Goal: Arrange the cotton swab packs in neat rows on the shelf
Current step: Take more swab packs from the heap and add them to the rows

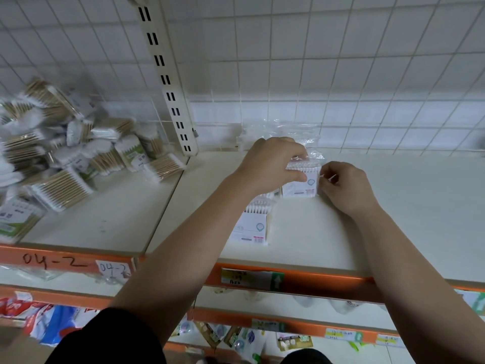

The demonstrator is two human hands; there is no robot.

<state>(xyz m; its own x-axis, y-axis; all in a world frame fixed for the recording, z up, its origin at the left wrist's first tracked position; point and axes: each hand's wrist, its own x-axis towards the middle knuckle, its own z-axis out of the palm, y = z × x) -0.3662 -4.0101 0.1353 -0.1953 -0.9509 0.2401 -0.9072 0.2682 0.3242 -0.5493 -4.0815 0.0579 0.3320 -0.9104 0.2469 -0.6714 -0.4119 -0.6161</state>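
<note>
White cotton tips show under the left hand's fingers (290, 148), which curl over the top of an upright cotton swab pack (301, 183), with the thumb pressed on its printed front. The right hand's fingers (331, 171) are bent in tight and pinch the same pack at its right edge. So the left hand (270, 164) and the right hand (345, 186) both grip this one pack, which stands on the pale shelf (393, 206) a little back from the middle.

Just in front of it and slightly left, a second pack (252, 227) of the same kind stands partly hidden by the left forearm; whether the two packs touch cannot be told. Behind the hands a crumpled clear plastic wrapper (283, 134) lies against the back of the shelf.

Across a slotted post (168, 74), on the neighbouring shelf to the left, a loose heap of wooden-stick swab packs (65, 158) lies tumbled at all angles. An orange rail (320, 283) runs along the front edge, carrying a paper tag marked "04-2" (112, 268). A wire grid over white tiles (341, 61) forms the back. A black sleeve (110, 337) covers the upper left arm, and lower shelves hold mixed packets (52, 324).
</note>
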